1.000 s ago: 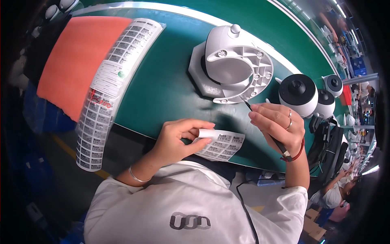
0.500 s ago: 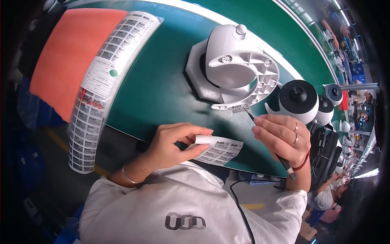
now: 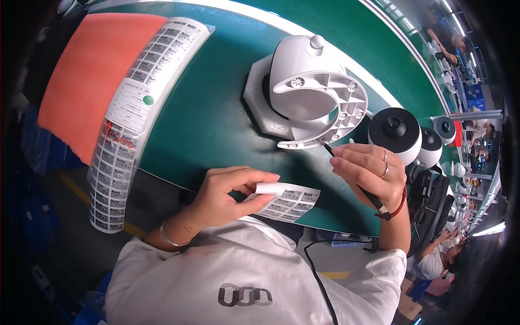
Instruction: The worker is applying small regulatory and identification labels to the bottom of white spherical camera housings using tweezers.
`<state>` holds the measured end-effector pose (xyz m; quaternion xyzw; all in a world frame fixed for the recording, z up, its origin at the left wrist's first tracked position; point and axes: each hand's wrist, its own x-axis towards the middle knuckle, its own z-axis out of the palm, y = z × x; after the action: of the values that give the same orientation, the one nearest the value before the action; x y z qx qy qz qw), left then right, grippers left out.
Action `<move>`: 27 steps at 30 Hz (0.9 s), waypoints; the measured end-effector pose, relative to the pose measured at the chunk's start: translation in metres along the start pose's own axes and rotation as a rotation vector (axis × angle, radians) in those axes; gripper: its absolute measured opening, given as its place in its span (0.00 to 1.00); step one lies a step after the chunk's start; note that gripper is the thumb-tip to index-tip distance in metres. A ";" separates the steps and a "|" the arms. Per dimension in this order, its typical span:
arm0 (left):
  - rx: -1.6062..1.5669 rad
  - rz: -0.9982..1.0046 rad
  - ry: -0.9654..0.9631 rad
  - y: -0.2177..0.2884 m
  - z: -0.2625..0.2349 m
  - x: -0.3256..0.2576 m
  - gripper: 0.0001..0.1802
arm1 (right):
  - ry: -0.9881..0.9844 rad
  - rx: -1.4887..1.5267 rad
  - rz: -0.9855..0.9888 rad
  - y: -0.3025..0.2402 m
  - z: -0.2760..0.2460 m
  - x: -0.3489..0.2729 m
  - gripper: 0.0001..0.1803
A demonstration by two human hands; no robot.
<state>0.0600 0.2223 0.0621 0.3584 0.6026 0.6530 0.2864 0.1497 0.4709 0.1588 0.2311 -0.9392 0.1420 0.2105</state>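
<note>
Grey rectangular sticker (image 3: 313,142) sits pretty much lengthwise along that white plastic crescent (image 3: 342,116), left of the nearer right hand (image 3: 374,169), pinching a slim black tool (image 3: 372,200).

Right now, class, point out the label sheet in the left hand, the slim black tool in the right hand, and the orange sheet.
Label sheet (image 3: 288,203), head view: its printed face.
Slim black tool (image 3: 373,200), head view: rear part of its shaft.
Orange sheet (image 3: 98,73), head view: its broad middle.
</note>
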 end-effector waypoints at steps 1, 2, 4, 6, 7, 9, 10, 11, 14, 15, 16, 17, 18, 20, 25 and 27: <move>0.002 -0.002 0.001 0.000 0.000 0.000 0.17 | 0.021 0.023 0.037 -0.001 0.001 -0.002 0.10; 0.001 -0.001 0.000 -0.001 0.000 0.000 0.17 | 0.018 0.024 0.034 -0.002 0.002 -0.004 0.10; 0.017 0.020 0.011 -0.002 0.000 0.000 0.17 | 0.090 0.089 0.273 -0.006 0.005 -0.010 0.12; 0.002 0.013 0.011 -0.002 0.000 0.000 0.17 | 0.167 0.219 0.426 -0.010 0.010 -0.016 0.13; 0.003 0.013 0.015 -0.002 0.000 0.000 0.17 | 0.201 0.298 0.533 -0.013 0.013 -0.020 0.13; 0.000 0.008 0.013 -0.002 0.000 -0.001 0.17 | 0.229 0.469 0.640 -0.018 0.019 -0.025 0.13; 0.016 0.013 0.014 -0.002 0.001 -0.001 0.17 | 0.304 0.486 0.635 -0.020 0.022 -0.026 0.12; -0.002 0.002 0.015 -0.002 0.001 -0.001 0.17 | 0.395 0.501 0.596 -0.022 0.026 -0.027 0.12; 0.000 -0.003 0.005 -0.002 0.000 -0.002 0.17 | 0.346 0.208 0.391 -0.027 0.031 -0.026 0.12; -0.004 -0.001 0.006 -0.002 0.000 -0.002 0.16 | 0.315 0.162 0.363 -0.030 0.031 -0.025 0.12; -0.007 0.004 0.008 -0.002 0.000 -0.002 0.16 | 0.335 0.163 0.351 -0.033 0.029 -0.024 0.12; -0.006 0.006 0.005 -0.002 0.000 -0.001 0.16 | 0.314 0.157 0.338 -0.037 0.026 -0.022 0.12; -0.005 0.016 -0.001 -0.002 0.000 0.000 0.18 | 0.287 0.150 0.333 -0.040 0.023 -0.021 0.13; -0.037 0.013 0.018 -0.001 0.002 0.002 0.24 | 0.310 0.193 0.341 -0.048 0.013 -0.019 0.14; 0.061 0.065 0.050 0.001 0.012 0.011 0.35 | 0.146 -0.024 0.051 -0.045 -0.009 -0.013 0.11; 0.046 0.046 0.048 0.001 0.012 0.013 0.36 | 0.084 -0.046 -0.012 -0.037 -0.014 -0.009 0.10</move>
<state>0.0624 0.2397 0.0651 0.3632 0.6157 0.6537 0.2484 0.1803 0.4475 0.1730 0.2257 -0.9311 0.1288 0.2560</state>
